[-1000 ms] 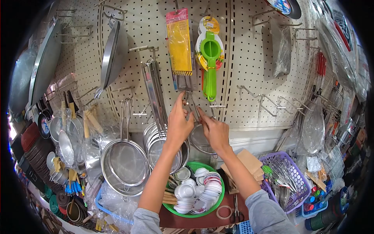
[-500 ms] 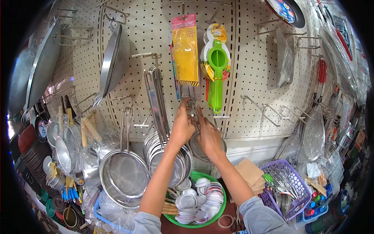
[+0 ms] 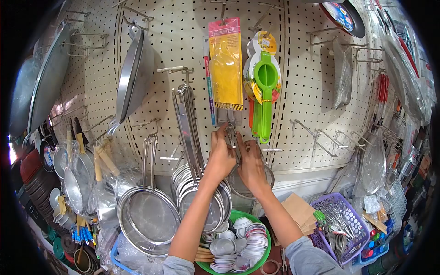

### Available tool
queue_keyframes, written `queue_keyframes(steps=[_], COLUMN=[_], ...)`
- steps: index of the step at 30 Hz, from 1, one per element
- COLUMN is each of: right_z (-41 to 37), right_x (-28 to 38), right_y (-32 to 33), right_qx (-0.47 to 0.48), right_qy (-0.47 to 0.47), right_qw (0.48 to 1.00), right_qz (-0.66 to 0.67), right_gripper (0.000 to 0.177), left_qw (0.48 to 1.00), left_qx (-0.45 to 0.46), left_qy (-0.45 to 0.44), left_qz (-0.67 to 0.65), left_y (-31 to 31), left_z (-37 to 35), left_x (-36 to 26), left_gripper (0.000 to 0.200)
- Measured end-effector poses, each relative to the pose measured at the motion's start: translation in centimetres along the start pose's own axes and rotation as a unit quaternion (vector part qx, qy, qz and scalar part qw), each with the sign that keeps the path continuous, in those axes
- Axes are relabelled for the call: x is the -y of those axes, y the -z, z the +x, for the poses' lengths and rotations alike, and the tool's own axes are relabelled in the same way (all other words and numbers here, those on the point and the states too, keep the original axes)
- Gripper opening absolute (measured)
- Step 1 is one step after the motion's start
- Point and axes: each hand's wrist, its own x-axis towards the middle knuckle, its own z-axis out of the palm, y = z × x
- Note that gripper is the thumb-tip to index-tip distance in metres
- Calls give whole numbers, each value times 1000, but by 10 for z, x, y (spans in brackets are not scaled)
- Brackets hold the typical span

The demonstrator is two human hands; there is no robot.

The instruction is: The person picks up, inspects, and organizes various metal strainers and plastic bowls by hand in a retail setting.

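Observation:
My left hand (image 3: 222, 156) and my right hand (image 3: 251, 162) are both raised to the pegboard wall (image 3: 302, 82), closed on the thin metal handle of a small steel strainer (image 3: 238, 181) that hangs there. The handle's top sits between my fingertips at a peg. The strainer's round mesh bowl shows below my right wrist. Just left of my left hand hangs a bunch of larger steel strainers (image 3: 201, 201) by their long handles.
A yellow packaged tool (image 3: 226, 64) and a green lemon squeezer (image 3: 265, 91) hang above my hands. A big sieve (image 3: 149, 217) and a wok (image 3: 133, 73) hang left. Below sit a green bowl of small white dishes (image 3: 240, 243) and a purple basket of cutlery (image 3: 341, 224). Bare hooks jut out right.
My view has tilted so everything sits lower in frame. Both hands stay on the small strainer's handle and have drawn closer together at the peg.

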Motion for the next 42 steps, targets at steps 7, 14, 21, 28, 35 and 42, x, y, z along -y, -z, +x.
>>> queue_keyframes(steps=[7, 14, 21, 28, 35, 42], right_z=[-6, -6, -17, -63, -142, -240], right_x=[-7, -13, -19, -25, -40, -75], right_y=[-13, -15, -16, 2, 34, 80], right_qx=[-12, -20, -47, -75, -16, 43], right_qy=[-1, 1, 13, 62, -24, -115], right_qw=[1000, 1000, 998, 995, 995, 990], right_qz=[13, 6, -26, 17, 93, 68], right_gripper=[103, 97, 80, 62, 54, 43], left_qw=[1000, 1000, 1000, 992, 983, 973], left_qx=[5, 12, 6, 48, 134, 221], left_qy=[0, -13, -15, -51, -76, -72], left_qz=[28, 15, 20, 104, 101, 7], left_y=[-2, -4, -5, -2, -20, -95], left_z=[-8, -7, -16, -49, -105, -157], left_x=[-5, 7, 8, -7, -56, -77], left_gripper=[77, 77, 77, 51, 39, 31])
